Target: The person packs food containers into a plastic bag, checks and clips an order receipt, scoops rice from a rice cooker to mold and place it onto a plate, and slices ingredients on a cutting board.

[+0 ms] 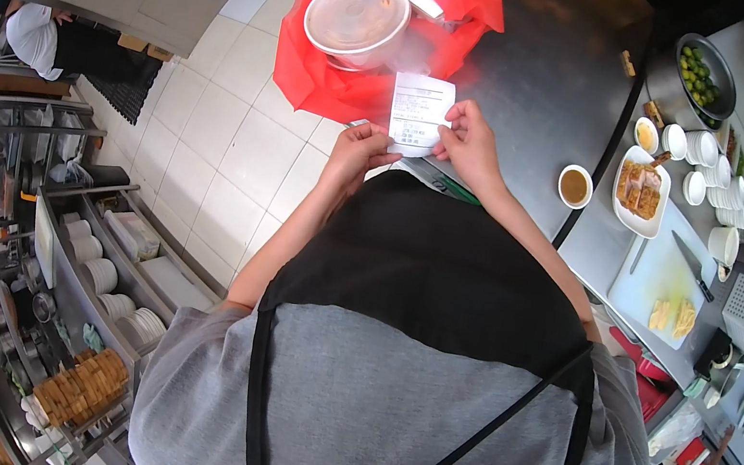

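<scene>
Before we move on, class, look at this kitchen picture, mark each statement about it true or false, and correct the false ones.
1. The left hand and the right hand both hold the paper slip. True.
2. The sauce cup stands on the cutting board. False: the sauce cup stands apart from the cutting board.
3. The lidded bowl sits in the open red bag. True.
4. The metal pot is full of carrots. False: it holds small green fruit.
5. The knife lies on the cutting board. True.
</scene>
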The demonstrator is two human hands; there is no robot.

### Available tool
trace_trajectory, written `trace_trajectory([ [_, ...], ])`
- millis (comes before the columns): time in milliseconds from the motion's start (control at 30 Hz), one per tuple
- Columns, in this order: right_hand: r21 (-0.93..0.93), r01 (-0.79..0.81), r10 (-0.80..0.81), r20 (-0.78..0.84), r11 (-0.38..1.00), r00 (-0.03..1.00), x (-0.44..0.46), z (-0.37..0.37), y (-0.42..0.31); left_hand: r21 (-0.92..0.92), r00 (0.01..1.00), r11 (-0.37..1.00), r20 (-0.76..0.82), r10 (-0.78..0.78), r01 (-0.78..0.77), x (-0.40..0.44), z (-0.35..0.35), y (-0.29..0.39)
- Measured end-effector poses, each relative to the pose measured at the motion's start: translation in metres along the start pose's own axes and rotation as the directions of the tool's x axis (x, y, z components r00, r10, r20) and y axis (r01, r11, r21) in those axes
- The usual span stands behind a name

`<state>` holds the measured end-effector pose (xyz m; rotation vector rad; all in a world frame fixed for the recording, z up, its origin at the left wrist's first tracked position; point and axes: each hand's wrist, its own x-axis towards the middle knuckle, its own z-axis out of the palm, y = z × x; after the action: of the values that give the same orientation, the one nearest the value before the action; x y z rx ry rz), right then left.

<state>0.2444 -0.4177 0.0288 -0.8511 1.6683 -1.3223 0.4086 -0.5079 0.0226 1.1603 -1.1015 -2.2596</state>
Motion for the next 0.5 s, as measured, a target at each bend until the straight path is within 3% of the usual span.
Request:
trace_trajectory([
  [267, 0.003, 0.018, -0.018, 0.019, 1.0, 1.0, -0.001, -0.001, 0.002, 0.011, 1.0, 1.0, 0.02, -0.002, 0.002, 0.001, -0.009, -0.003],
  [333, -0.02, 0.018, -0.018, 0.019, 1.0, 1.0, -0.001, -0.004, 0.003, -0.2, 0.992, 0.979, -0.122, 0.017, -0.041, 0.004, -0.022, -0.003],
  [400, -0.04, 0.025, -0.025, 0.008, 0.999, 1.0, -0.002, -0.009, 0.003, -0.334, 0.942, 0.918, -0.32, 0.101, -0.212, 0.021, -0.053, -0.004],
  [467, -0.047, 0.02, -0.023, -0.081, 0.999, 0.996, -0.004, -0.016, 0.007, -0.256, 0.86, 0.9, -0.468, 0.204, -0.353, 0.036, -0.072, 0.02],
  [500, -0.082, 0.057, -0.066, -0.114, 0.995, 0.991, -0.003, -0.021, 0.018, -0.182, 0.869, 0.927, -0.444, 0.219, -0.327, 0.042, -0.076, 0.034],
])
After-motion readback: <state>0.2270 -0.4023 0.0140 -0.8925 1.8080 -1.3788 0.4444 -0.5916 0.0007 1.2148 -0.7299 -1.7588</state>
